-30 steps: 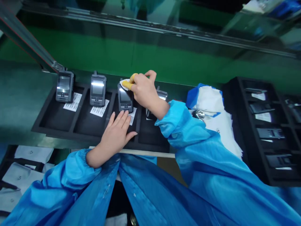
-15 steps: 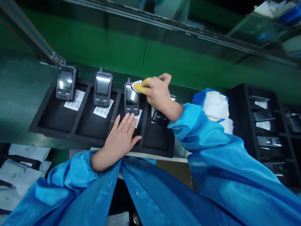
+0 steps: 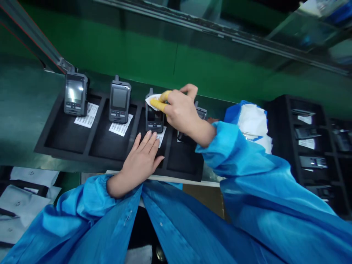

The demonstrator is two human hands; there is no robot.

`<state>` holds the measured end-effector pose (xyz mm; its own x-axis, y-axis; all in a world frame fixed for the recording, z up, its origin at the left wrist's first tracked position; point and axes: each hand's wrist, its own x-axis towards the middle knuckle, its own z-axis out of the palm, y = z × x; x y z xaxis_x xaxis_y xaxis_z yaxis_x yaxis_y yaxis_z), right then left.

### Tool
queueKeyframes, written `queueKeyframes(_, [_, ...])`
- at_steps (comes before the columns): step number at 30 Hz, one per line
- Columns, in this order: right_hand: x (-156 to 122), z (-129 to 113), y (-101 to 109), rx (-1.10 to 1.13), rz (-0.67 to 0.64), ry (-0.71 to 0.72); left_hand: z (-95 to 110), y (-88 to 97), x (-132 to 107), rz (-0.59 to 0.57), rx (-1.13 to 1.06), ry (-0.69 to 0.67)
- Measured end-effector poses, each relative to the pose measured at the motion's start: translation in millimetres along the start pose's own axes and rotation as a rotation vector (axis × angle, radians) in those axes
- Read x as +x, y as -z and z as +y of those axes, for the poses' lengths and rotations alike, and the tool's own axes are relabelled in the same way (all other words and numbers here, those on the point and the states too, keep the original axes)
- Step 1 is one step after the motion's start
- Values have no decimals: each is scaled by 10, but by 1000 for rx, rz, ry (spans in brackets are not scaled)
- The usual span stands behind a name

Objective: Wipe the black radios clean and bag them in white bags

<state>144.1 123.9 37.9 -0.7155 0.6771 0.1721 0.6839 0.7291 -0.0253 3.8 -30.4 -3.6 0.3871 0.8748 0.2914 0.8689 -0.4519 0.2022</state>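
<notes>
Right hand (image 3: 181, 112): I pinch a folded white wipe (image 3: 151, 99) in my fingers, two of them in yellow finger cots (image 3: 157, 105).
Left hand (image 3: 141, 157): flat, fingers extended and grasping nothing; my fingertips are at the lower end of the same handset.
Handset under the wipe (image 3: 154, 125): at the far end of the tray's third compartment from the left, its antenna pointing away from me, the wipe over the top of its screen.
Black foam tray (image 3: 106, 148): two more handsets (image 3: 119, 99) at left, a fourth (image 3: 202, 112) partly hidden by my right wrist.
Barcode labels (image 3: 121, 128): beside the handsets.
Right side: white wipes (image 3: 253, 119) on blue packaging (image 3: 229, 113).
</notes>
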Motion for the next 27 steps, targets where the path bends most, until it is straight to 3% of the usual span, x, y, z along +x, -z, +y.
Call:
queueKeyframes(3, [185, -17, -30, -41, -46, 16, -8, -1, 14, -28, -19, 10])
queueKeyframes(7, [-32, -106, -160, -4, -58, 117, -14, 4, 27, -33, -88, 12])
queueKeyframes(13, [-518, -269, -163, -37, -40, 382, -131, 302, -51, 376, -315, 15])
queueKeyframes(16, [-435, -300, -76, 0, 73, 387, -340, 447, -120, 432, -253, 91])
queueKeyframes(21, [242, -324, -50, 93, 111, 74, -696, 407, -216, 234, -40, 193])
queueKeyframes(24, [680, -348, -171, 126, 144, 30, -776, 327, -250, 102, -30, 218])
queueKeyframes(27, [872, -396, -309, 116, 156, 33, -775, 274, -258, 25, -63, 261])
